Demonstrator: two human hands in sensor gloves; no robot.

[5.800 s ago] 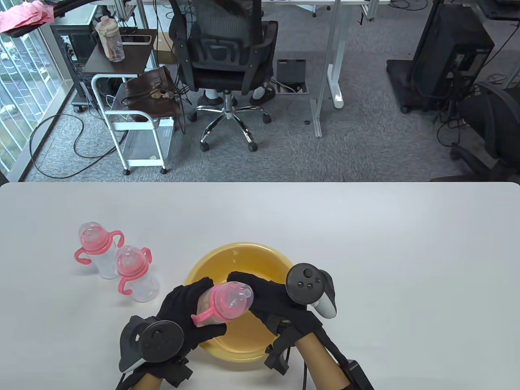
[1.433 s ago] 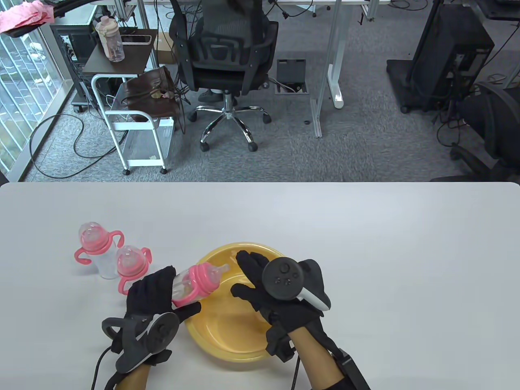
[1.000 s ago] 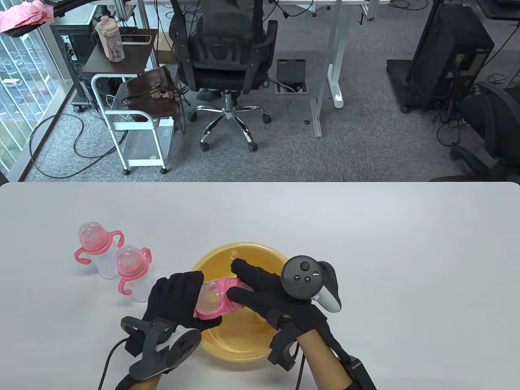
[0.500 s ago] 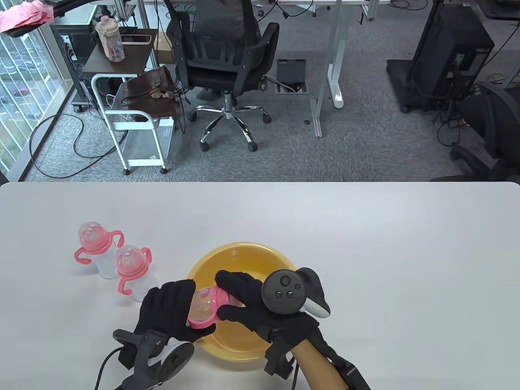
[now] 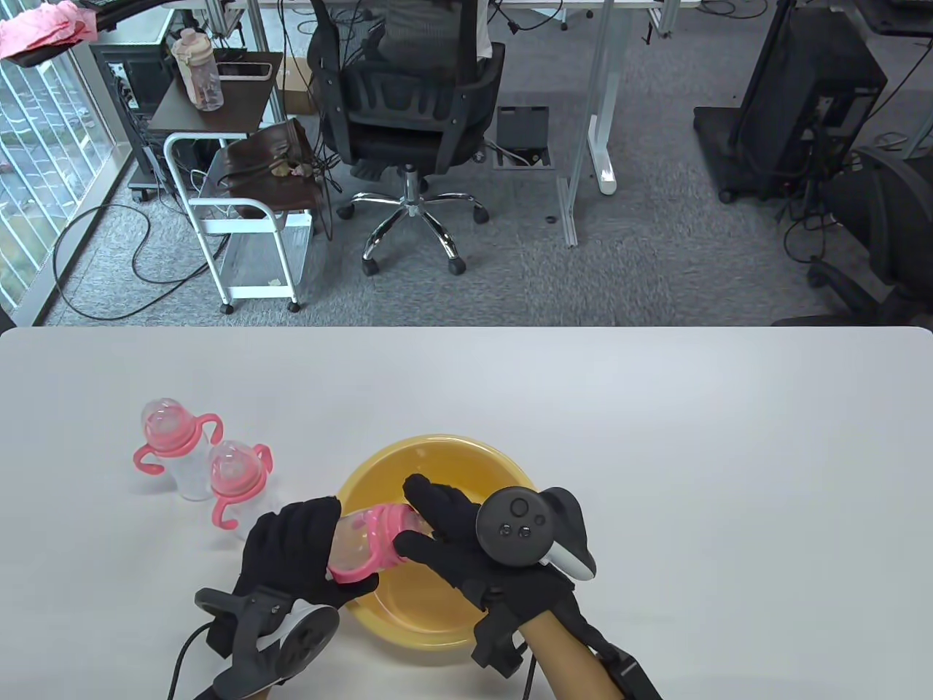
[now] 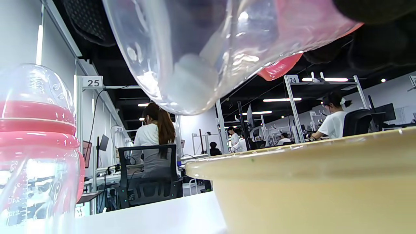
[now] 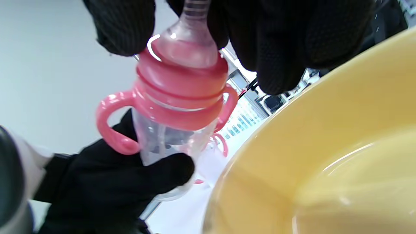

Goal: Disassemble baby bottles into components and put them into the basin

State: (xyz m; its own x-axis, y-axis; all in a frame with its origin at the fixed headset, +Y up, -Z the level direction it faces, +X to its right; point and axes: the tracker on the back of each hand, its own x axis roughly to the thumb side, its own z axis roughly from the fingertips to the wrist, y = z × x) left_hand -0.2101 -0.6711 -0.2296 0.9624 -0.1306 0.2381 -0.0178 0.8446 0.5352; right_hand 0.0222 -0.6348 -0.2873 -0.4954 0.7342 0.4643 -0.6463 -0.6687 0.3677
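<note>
Baby bottle work sits low on the white tabletop (image 5: pixel 656 437), at about six o'clock in the table view. Largest is the yellow basin (image 5: pixel 437 452), round and shallow; its rim fills the lower right of the left wrist view. Over the basin's nine o'clock edge both gloved hands meet on one bottle (image 5: pixel 357 543), tilted with its top toward three o'clock. The left hand (image 5: pixel 291 547) wraps its fingers and thumb round the clear body — a firm hold, seen plainly in the right wrist view. The right hand (image 5: pixel 466 539) has its fingers curled over the pink collar (image 7: pixel 182 97) and the clear teat (image 7: pixel 191 26), gripping the top end. Pink loop handles stick out either side of the collar.

At ten o'clock from the basin stand two more bottles, upright and capped: the nearer bottle (image 5: pixel 237 496) just beside the left hand, the far bottle (image 5: pixel 171 445) touching or almost touching it — I cannot tell which.
</note>
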